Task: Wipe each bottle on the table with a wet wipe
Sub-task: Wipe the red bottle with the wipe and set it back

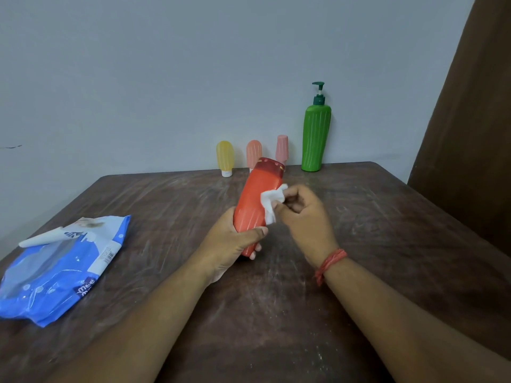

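Note:
My left hand [235, 239] grips the lower end of a red bottle [255, 200], holding it tilted above the middle of the table with its base pointing away from me. A crumpled white wet wipe [272, 201] is pinched in my right hand [301, 211] and pressed against the bottle's right side. Along the far edge by the wall stand a tall green pump bottle [316, 136], a small yellow bottle [225, 157], a small orange bottle [253, 153] and a small pink bottle [282, 149], the last two partly hidden behind the red one.
A blue wet wipe pack [60, 269] lies at the left of the dark wooden table [387, 217], its white flap lifted. A grey wall stands right behind the bottles. A brown curtain [470, 120] hangs at the right.

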The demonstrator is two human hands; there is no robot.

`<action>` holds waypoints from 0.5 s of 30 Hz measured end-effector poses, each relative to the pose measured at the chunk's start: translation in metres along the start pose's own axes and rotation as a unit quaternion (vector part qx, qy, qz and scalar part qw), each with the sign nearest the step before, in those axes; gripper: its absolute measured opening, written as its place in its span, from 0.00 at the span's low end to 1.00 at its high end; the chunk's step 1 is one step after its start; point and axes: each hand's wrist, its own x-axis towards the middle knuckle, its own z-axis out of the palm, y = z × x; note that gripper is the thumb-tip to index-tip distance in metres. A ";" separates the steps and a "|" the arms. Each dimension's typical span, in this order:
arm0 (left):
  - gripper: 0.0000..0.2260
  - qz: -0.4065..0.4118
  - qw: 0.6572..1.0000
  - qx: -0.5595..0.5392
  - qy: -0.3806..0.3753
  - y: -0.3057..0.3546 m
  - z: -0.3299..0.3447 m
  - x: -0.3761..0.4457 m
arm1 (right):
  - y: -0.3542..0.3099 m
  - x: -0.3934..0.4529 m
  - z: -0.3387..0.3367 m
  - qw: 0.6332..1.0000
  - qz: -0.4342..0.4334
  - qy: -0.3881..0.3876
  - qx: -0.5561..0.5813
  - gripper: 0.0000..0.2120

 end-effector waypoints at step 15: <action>0.26 0.014 0.997 0.080 -0.003 -0.001 0.004 0.000 | -0.002 0.009 -0.003 0.994 0.059 0.074 0.059 0.10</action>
